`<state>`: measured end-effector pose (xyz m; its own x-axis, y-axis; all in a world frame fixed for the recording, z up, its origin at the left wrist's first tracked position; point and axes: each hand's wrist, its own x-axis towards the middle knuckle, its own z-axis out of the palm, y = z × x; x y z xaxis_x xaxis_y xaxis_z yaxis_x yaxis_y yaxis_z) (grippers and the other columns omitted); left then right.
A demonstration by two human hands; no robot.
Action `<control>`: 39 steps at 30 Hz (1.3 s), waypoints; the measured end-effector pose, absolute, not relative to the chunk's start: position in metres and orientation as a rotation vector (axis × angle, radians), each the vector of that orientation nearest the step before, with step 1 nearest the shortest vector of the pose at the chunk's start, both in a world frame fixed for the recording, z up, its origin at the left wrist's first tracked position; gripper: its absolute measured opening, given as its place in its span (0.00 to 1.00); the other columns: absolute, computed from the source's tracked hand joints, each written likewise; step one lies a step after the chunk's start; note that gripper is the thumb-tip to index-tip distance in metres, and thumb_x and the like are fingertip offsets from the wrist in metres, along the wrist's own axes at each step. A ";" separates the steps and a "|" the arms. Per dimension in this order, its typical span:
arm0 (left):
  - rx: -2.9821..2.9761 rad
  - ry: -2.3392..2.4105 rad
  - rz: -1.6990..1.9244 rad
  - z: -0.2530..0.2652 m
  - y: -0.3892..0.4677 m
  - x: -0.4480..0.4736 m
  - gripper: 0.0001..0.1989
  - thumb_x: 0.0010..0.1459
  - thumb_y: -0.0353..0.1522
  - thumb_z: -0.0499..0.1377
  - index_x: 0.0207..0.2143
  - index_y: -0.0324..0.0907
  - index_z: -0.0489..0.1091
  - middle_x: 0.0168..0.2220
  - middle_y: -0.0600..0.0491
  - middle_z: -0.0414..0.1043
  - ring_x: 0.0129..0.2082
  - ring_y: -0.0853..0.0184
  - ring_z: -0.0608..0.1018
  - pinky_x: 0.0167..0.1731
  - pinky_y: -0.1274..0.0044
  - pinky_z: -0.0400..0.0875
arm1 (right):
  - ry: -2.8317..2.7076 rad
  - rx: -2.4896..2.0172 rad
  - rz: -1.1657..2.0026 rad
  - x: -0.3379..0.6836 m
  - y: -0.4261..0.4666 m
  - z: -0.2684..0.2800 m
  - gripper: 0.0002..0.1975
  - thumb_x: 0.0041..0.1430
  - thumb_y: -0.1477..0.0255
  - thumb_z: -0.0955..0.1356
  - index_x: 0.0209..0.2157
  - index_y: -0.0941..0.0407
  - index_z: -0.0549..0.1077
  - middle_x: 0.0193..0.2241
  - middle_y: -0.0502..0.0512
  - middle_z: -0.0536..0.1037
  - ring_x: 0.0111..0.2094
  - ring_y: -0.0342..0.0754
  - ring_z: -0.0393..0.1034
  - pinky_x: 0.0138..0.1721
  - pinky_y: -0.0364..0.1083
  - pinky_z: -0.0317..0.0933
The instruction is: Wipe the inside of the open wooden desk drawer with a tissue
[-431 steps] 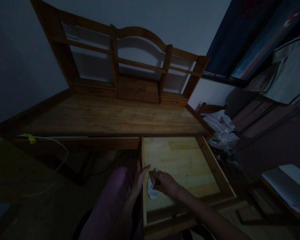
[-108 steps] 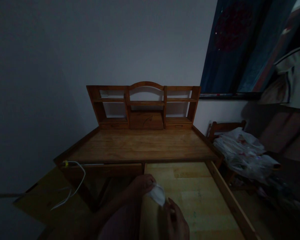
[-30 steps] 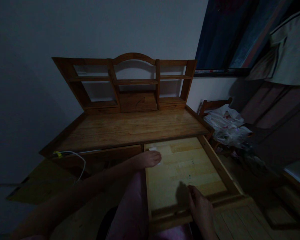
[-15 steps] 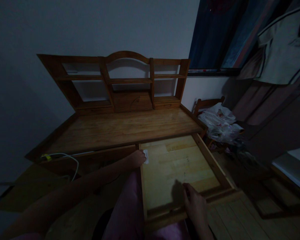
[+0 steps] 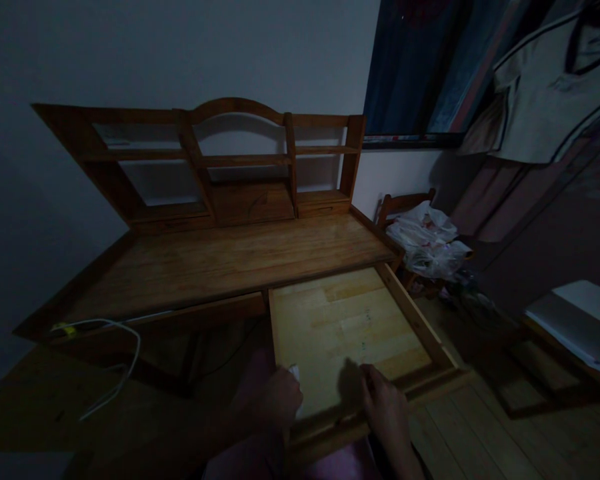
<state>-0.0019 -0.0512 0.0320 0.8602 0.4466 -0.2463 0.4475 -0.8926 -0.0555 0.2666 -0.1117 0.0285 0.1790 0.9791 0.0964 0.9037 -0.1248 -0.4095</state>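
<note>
A wooden drawer [image 5: 330, 333] is pulled out from under the desk, its pale bottom bare. My left hand [image 5: 283, 398] is closed on a white tissue [image 5: 297, 383] at the drawer's left side wall, near the front corner. Part of the tissue pokes out past the knuckles, and the rest is hidden in the grip. At the drawer's front edge is my right hand [image 5: 384, 403], fingers curled and pinched together, casting a shadow on the drawer bottom. Whatever those fingers hold, if anything, is hidden.
The wooden desk [image 5: 240, 257] carries a shelf unit [image 5: 240, 160] against the wall. At the left, a white cable [image 5: 137, 347] hangs over the desk's front edge. Plastic bags [image 5: 425, 233] lie on a chair right of the desk. Clothes [image 5: 545, 93] hang at the right.
My left hand has moved with the tissue along the drawer's left side, from the back toward the front corner. My right hand has stayed at the drawer front. The view has shifted slightly right.
</note>
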 end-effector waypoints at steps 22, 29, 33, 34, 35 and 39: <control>2.808 0.820 -0.494 0.024 -0.070 -0.002 0.10 0.59 0.36 0.57 0.28 0.42 0.75 0.27 0.47 0.78 0.32 0.56 0.80 0.33 0.64 0.75 | -1.708 -2.129 0.401 0.269 -0.108 0.019 0.21 0.67 0.62 0.55 0.47 0.51 0.74 0.41 0.55 0.82 0.38 0.51 0.79 0.32 0.42 0.64; 2.744 1.016 0.328 0.091 -0.015 -0.027 0.29 0.61 0.27 0.51 0.65 0.46 0.57 0.65 0.49 0.62 0.64 0.63 0.64 0.62 0.67 0.62 | -1.611 -2.182 0.491 0.269 -0.102 0.013 0.21 0.65 0.58 0.55 0.46 0.48 0.75 0.39 0.53 0.83 0.37 0.51 0.79 0.31 0.44 0.64; 2.977 1.107 0.488 0.129 0.041 -0.044 0.29 0.63 0.23 0.45 0.67 0.38 0.53 0.67 0.44 0.56 0.67 0.61 0.58 0.64 0.66 0.59 | -1.633 -2.202 0.551 0.272 -0.100 0.012 0.20 0.65 0.59 0.56 0.47 0.47 0.74 0.41 0.52 0.82 0.37 0.50 0.79 0.31 0.43 0.64; 3.023 1.079 0.463 0.130 0.053 -0.046 0.28 0.64 0.23 0.45 0.66 0.37 0.54 0.67 0.44 0.57 0.67 0.61 0.59 0.64 0.66 0.58 | -1.640 -2.208 0.550 0.272 -0.100 0.012 0.20 0.65 0.59 0.56 0.46 0.47 0.75 0.40 0.52 0.82 0.38 0.50 0.79 0.30 0.42 0.64; 3.055 1.071 0.427 0.127 0.064 -0.048 0.27 0.65 0.24 0.45 0.65 0.38 0.56 0.66 0.44 0.58 0.66 0.61 0.60 0.63 0.66 0.59 | -1.645 -2.213 0.549 0.273 -0.100 0.012 0.19 0.65 0.59 0.56 0.45 0.47 0.75 0.40 0.52 0.82 0.38 0.51 0.79 0.30 0.42 0.64; 3.081 1.108 0.140 0.093 0.092 -0.054 0.23 0.64 0.23 0.47 0.61 0.36 0.63 0.63 0.42 0.64 0.61 0.60 0.69 0.60 0.68 0.64 | -1.676 -2.203 0.598 0.272 -0.100 0.015 0.19 0.65 0.58 0.56 0.43 0.47 0.75 0.37 0.52 0.83 0.36 0.50 0.79 0.30 0.42 0.62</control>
<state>-0.0538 0.0920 0.0931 0.7686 0.6273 0.1258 0.6388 -0.7631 -0.0982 0.2721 -0.0999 0.0149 0.2291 0.9632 -0.1404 0.8344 -0.2686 -0.4813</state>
